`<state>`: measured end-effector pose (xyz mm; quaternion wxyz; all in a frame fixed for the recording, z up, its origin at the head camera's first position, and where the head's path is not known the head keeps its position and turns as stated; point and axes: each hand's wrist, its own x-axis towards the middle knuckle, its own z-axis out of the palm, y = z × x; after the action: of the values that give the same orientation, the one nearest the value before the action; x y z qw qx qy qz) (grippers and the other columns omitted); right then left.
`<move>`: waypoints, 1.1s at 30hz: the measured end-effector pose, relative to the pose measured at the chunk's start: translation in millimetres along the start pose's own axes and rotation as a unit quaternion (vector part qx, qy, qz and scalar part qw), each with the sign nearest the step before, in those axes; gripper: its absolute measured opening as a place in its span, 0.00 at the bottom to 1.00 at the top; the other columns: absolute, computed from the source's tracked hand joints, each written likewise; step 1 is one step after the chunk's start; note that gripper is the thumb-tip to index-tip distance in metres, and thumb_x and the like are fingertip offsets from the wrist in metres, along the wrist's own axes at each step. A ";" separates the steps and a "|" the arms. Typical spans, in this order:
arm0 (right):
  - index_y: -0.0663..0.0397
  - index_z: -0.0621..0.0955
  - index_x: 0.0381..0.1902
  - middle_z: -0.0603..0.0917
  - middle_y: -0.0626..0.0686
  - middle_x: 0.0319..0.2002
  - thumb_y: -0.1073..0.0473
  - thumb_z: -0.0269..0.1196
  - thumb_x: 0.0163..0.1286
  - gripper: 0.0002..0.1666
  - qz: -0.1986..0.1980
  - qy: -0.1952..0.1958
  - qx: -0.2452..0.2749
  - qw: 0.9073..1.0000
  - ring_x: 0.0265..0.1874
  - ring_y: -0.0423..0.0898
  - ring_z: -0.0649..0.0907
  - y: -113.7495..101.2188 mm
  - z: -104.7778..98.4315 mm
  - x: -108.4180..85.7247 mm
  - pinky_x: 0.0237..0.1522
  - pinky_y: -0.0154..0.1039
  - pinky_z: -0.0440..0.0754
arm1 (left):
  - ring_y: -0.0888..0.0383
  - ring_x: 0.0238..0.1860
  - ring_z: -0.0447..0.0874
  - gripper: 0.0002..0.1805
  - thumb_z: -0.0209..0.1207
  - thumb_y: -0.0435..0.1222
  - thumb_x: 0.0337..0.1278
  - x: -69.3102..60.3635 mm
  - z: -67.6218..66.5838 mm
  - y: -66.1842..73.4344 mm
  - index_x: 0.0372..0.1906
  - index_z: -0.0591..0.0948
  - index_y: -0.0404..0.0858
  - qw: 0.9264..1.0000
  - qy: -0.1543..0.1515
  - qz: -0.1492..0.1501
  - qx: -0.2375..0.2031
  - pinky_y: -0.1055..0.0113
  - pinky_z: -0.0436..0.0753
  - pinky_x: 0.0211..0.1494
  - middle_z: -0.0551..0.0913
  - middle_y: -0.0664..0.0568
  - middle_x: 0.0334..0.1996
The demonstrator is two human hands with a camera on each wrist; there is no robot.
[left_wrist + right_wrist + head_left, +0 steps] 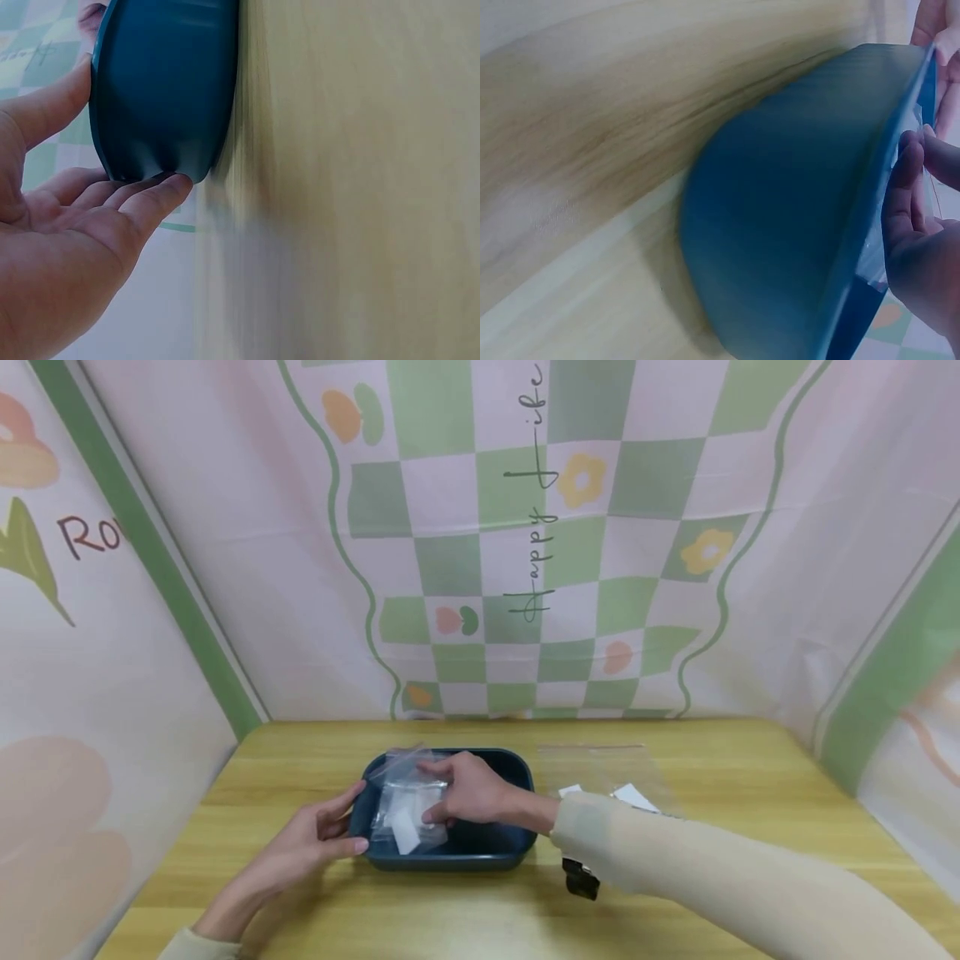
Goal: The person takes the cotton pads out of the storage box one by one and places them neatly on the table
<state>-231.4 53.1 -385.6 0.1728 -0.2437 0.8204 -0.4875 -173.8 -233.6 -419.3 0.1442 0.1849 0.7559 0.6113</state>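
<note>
A dark blue rectangular tub (480, 862) with rounded corners rests on the table. Inside its left part lies a clear plastic bag (396, 793) with a white slip (405, 831) at its near side. My right hand (471, 789) reaches into the tub from the right and holds the bag between thumb and fingers. The right wrist view shows that hand (922, 232) over the rim, its grip partly hidden. With fairly straight fingers, my left hand (311, 839) touches the tub's left end. In the left wrist view its thumb (56, 105) meets the rim and its fingertips touch the outer wall.
Right of the tub, another clear bag (596, 764) lies flat with white pieces (633, 797), partly covered by my right sleeve (675, 852). A black device (581, 878) sits under the right wrist. A patterned cloth (510, 568) hangs behind the wooden table (300, 752).
</note>
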 end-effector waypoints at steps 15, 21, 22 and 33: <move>0.57 0.69 0.79 0.76 0.57 0.73 0.69 0.76 0.64 0.47 -0.027 -0.026 0.034 0.999 0.22 0.43 0.87 -14.3 -31.0 -9.1 0.34 0.40 0.90 | 0.26 0.73 0.61 0.47 0.68 0.30 0.68 -1.3 -0.3 -0.1 0.82 0.52 0.25 1.000 -0.001 0.000 0.001 0.59 0.77 0.68 0.52 0.26 0.78; 0.63 0.68 0.79 0.75 0.62 0.73 0.72 0.75 0.63 0.48 -0.040 -0.016 0.052 0.998 0.20 0.43 0.86 -22.2 -55.3 -11.8 0.33 0.43 0.90 | 0.27 0.74 0.61 0.47 0.68 0.31 0.68 -1.1 0.2 0.2 0.82 0.53 0.27 1.000 0.003 -0.009 0.005 0.61 0.76 0.69 0.53 0.28 0.79; 0.62 0.68 0.79 0.75 0.62 0.73 0.71 0.75 0.63 0.48 -0.041 -0.014 0.042 0.998 0.19 0.44 0.86 -23.2 -59.5 -12.4 0.33 0.43 0.90 | 0.27 0.74 0.61 0.48 0.68 0.31 0.68 -1.3 0.3 0.1 0.82 0.53 0.27 1.000 0.004 -0.008 0.003 0.61 0.76 0.68 0.53 0.28 0.79; 0.54 0.69 0.79 0.71 0.54 0.77 0.67 0.77 0.60 0.51 -0.016 0.029 0.029 0.999 0.26 0.50 0.86 -29.1 -111.2 -36.9 0.34 0.44 0.90 | 0.27 0.75 0.58 0.48 0.68 0.30 0.67 -1.5 0.6 -2.4 0.82 0.53 0.27 1.000 0.002 -0.015 -0.013 0.60 0.76 0.69 0.49 0.29 0.80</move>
<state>-252.3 141.8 -306.4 0.1475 -0.2377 0.8066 -0.5207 -172.5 -234.2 -421.8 0.1544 0.1709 0.7506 0.6193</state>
